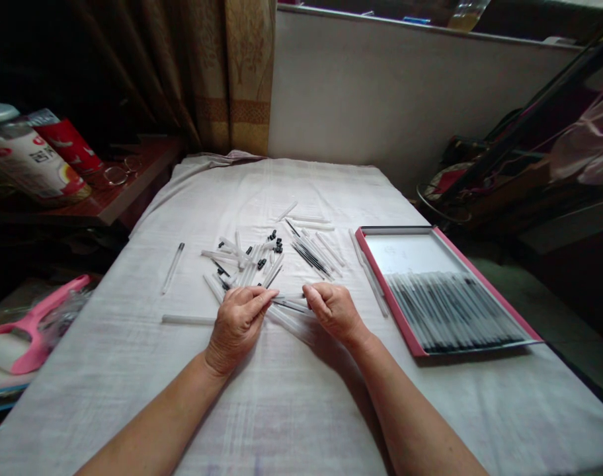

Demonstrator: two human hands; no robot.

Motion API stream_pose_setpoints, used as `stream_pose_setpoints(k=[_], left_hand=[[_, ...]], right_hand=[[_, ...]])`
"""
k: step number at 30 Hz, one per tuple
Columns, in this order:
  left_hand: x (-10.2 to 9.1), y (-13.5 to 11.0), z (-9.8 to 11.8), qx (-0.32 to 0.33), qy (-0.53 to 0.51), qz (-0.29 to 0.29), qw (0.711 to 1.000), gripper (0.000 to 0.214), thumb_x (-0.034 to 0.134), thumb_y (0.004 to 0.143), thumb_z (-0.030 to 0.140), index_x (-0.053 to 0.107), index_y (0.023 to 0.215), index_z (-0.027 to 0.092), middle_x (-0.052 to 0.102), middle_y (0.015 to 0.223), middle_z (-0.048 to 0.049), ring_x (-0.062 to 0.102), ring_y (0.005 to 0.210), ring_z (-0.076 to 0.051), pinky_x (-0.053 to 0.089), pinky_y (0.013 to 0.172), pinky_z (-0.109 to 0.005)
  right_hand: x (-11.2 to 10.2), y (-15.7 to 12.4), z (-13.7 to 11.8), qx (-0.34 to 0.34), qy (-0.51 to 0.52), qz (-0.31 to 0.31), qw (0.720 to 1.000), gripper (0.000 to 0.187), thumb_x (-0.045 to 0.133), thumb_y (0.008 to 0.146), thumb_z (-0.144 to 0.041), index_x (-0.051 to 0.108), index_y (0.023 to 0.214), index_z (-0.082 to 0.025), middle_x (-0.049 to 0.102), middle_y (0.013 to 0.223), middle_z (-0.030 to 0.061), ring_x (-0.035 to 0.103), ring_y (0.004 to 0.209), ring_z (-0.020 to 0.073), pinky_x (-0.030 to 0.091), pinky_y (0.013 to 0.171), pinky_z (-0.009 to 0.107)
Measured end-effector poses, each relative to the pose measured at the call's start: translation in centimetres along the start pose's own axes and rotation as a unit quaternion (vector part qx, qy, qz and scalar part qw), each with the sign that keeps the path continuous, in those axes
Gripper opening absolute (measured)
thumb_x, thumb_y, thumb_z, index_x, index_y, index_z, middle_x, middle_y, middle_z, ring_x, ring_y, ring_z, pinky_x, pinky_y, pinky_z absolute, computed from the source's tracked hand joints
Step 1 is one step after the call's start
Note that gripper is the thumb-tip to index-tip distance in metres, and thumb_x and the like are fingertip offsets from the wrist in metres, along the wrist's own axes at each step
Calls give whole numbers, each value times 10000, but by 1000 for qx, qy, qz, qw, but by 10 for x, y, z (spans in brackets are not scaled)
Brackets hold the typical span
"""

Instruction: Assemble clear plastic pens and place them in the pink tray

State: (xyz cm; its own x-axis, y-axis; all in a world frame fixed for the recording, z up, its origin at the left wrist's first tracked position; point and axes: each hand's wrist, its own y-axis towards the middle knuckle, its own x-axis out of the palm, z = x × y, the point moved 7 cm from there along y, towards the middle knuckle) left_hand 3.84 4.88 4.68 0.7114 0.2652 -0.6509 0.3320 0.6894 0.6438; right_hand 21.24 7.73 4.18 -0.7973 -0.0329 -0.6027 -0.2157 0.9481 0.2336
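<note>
My left hand [238, 320] is closed, its thumb and fingertips pinching one end of a thin, translucent pen [290, 297]. At the other end of it, my right hand [334, 309] is closed in a pinch too; fingers hide both ends. Beneath and between the hands lie loose clear pen barrels [289, 322]. Just beyond the left hand is a jumbled heap of pen barrels [249, 264] with small black pen parts [278, 244] among it. Dark pen refills [309, 256] lie side by side past the right hand.
On the right, a pink-edged box [413, 330] holds rows of pens [455, 311]. A single capped pen [173, 268] lies on the left of the white cloth [192, 410]. Glasses [117, 174] and a labelled jar [31, 162] stand on a side shelf, above a pink-handled object [38, 324].
</note>
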Motion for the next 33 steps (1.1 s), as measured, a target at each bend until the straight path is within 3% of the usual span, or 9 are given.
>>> stream_pose_setpoints(k=[5,11,14,17,22,25,28,30,33], left_hand=[[-1,2,2,5,12,-3,1000,255,518,945,168,645,1160,220,709,942,-45,639,886,-177,459,813,-328],[2,2,0,-1,25,-22,999,241,490,964,230,648,1145,216,716,935,-49,645,887,-190,463,828,-346],[3,2,-2,-1,26,-26,999,239,494,962,229,645,1146,210,715,936,-53,643,890,-193,463,826,-349],[3,1,-1,-2,19,-26,999,241,503,957,221,649,1148,221,713,924,-48,643,882,-189,462,818,-346],[-1,2,5,18,1,-9,1000,255,528,936,166,654,1146,238,713,918,-38,647,870,-175,455,819,-338],[-2,3,4,14,1,-3,1000,248,537,933,167,656,1141,231,715,920,-40,649,872,-174,461,814,-333],[-2,3,-1,-14,-3,-1,1000,245,520,945,199,664,1140,236,717,923,-43,650,877,-177,472,812,-331],[-2,3,-3,-27,-5,-1,1000,246,514,949,212,668,1140,238,718,929,-44,650,881,-178,476,815,-332],[-1,2,-4,-30,-5,-6,1000,247,516,948,214,669,1141,236,719,943,-47,651,895,-181,477,827,-336]], right_hand=[[-1,-1,0,1,41,-3,999,458,392,944,-413,509,552,-207,534,519,-4,501,506,117,374,557,243],[-9,-3,-9,-72,26,21,997,171,522,903,-277,643,806,-207,647,760,43,586,720,163,438,692,274],[-11,-3,-10,-82,27,17,996,124,552,889,-262,665,872,-213,663,801,50,595,737,167,446,689,278],[-10,-3,-6,-61,17,8,998,198,539,897,-305,662,777,-208,667,732,42,588,680,157,432,646,271],[0,-2,5,4,20,-26,999,543,382,955,-479,533,514,-201,562,501,9,529,504,120,378,557,249],[2,-2,10,28,52,-40,997,581,337,957,-516,532,511,-199,542,480,6,519,481,116,380,542,245],[-2,-4,12,26,83,-30,996,365,426,938,-438,642,779,-191,641,666,19,567,576,124,411,562,237],[-4,-5,12,26,104,-22,994,207,524,897,-366,630,964,-201,661,779,23,583,634,127,419,562,229],[-5,-5,10,14,106,-9,994,146,568,868,-304,611,969,-208,629,752,7,564,632,125,415,567,230]])
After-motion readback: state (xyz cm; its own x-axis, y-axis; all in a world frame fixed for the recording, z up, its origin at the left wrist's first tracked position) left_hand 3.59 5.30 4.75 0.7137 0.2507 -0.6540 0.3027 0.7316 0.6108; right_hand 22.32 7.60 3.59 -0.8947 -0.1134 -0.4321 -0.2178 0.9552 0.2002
